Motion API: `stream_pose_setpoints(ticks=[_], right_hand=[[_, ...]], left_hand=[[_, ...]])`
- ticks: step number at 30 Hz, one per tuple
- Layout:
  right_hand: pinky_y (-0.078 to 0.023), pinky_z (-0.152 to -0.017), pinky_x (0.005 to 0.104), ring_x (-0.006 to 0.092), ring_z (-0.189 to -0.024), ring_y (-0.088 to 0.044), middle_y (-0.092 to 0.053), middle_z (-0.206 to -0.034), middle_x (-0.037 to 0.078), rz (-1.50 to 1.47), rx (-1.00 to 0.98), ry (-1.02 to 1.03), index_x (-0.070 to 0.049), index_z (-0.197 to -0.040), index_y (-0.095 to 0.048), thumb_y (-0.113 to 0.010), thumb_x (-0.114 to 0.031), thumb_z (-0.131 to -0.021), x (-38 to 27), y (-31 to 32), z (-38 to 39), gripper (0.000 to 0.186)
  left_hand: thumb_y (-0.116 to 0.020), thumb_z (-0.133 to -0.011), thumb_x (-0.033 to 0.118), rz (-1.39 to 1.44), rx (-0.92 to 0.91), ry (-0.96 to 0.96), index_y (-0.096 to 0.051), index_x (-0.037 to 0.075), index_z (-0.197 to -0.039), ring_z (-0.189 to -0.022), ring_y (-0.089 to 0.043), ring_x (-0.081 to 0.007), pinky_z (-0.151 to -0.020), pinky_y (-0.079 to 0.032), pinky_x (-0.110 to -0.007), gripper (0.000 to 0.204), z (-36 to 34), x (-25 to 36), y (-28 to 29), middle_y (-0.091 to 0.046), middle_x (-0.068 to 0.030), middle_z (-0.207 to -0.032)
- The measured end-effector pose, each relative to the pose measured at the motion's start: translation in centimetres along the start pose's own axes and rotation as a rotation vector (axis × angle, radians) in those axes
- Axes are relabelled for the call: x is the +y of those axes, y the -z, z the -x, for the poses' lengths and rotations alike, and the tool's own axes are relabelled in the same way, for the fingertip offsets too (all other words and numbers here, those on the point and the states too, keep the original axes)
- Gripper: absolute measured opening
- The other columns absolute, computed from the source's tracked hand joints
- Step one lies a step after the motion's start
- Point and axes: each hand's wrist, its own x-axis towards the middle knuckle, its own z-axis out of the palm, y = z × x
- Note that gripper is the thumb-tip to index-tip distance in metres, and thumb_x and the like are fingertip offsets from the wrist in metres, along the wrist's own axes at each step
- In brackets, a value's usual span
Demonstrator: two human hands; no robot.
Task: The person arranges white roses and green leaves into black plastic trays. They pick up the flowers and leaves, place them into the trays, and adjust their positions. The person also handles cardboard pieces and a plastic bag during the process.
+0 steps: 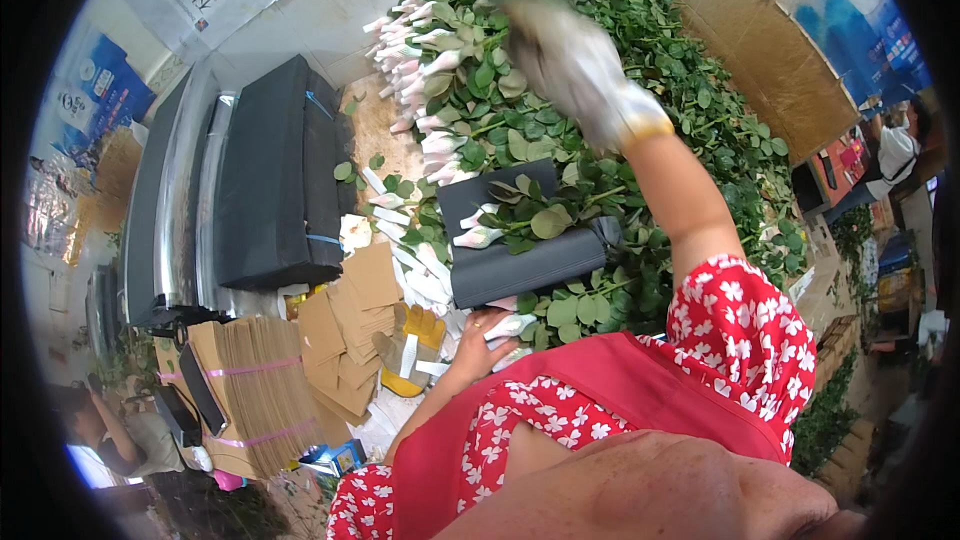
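Note:
My bare left hand, with a ring on it, is closed around a pale rose near my apron. My right hand, in a whitish glove, is stretched out over a large pile of roses; motion smears its fingers. The pile's leafy stems lie to the right, and its pale pink buds in white sleeves line the left side. Between my hands is a dark grey padded board, on which a few roses with leaves rest.
Left of the roses stand large black padded blocks and a shiny roll. Below them are strapped cardboard sheets, loose cardboard pieces and a yellow-grey glove. Cardboard walls bound the pile. Other people are at the sides.

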Motion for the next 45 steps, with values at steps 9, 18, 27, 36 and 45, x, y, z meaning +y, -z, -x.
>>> stream_pose_setpoints(ticks=[9,18,27,36,45], right_hand=[[-0.054,-0.072,0.0469,0.0378,-0.082,-0.067,-0.069,-0.092,0.018,-0.132,-0.894,0.215,-0.011,-0.128,-0.057,-0.065,-0.027,-0.077,-9.2,-3.6,20.4,0.054],[-0.055,-0.077,0.0379,0.0338,-0.089,-0.069,-0.069,-0.096,0.020,-0.426,-0.474,-0.089,-0.006,-0.112,-0.064,-0.070,-0.015,-0.083,-9.1,-0.8,21.2,0.031],[-0.054,-0.076,0.0412,0.0353,-0.089,-0.068,-0.070,-0.101,0.019,0.005,-1.110,0.080,-0.009,-0.124,-0.059,-0.067,-0.030,-0.082,-6.8,-6.6,23.0,0.048],[-0.053,-0.074,0.0402,0.0368,-0.084,-0.066,-0.068,-0.098,0.017,-0.111,-1.060,0.282,-0.009,-0.117,-0.062,-0.072,-0.027,-0.081,-6.5,-7.9,24.2,0.041],[-0.052,-0.077,0.0445,0.0378,-0.087,-0.064,-0.066,-0.098,0.019,-0.314,-0.754,0.451,-0.003,-0.109,-0.062,-0.075,-0.019,-0.076,-7.7,-1.9,19.6,0.039]], left_hand=[[-0.080,-0.076,0.023,0.059,0.088,0.081,-0.060,0.006,-0.121,-0.117,-0.052,-0.0333,-0.102,-0.042,-0.043,0.052,0.3,-0.9,-0.7,-0.060,-0.0128,-0.124],[-0.078,-0.078,0.022,0.070,0.105,-0.136,-0.064,0.011,-0.121,-0.111,-0.053,-0.0294,-0.099,-0.044,-0.039,0.047,0.0,-1.5,-0.5,-0.062,-0.0070,-0.122],[-0.081,-0.073,0.025,-0.004,0.131,-0.150,-0.064,0.015,-0.122,-0.109,-0.053,-0.0294,-0.099,-0.042,-0.040,0.052,-0.1,-1.6,-0.7,-0.064,-0.0053,-0.120],[-0.082,-0.071,0.029,0.060,0.136,-0.106,-0.066,0.014,-0.118,-0.108,-0.054,-0.0306,-0.096,-0.044,-0.042,0.052,0.4,-1.9,-1.2,-0.065,-0.0041,-0.118],[-0.080,-0.073,0.026,0.036,0.103,-0.162,-0.063,0.014,-0.124,-0.109,-0.055,-0.0285,-0.096,-0.044,-0.042,0.054,0.1,-1.9,-0.4,-0.063,-0.0037,-0.121]])
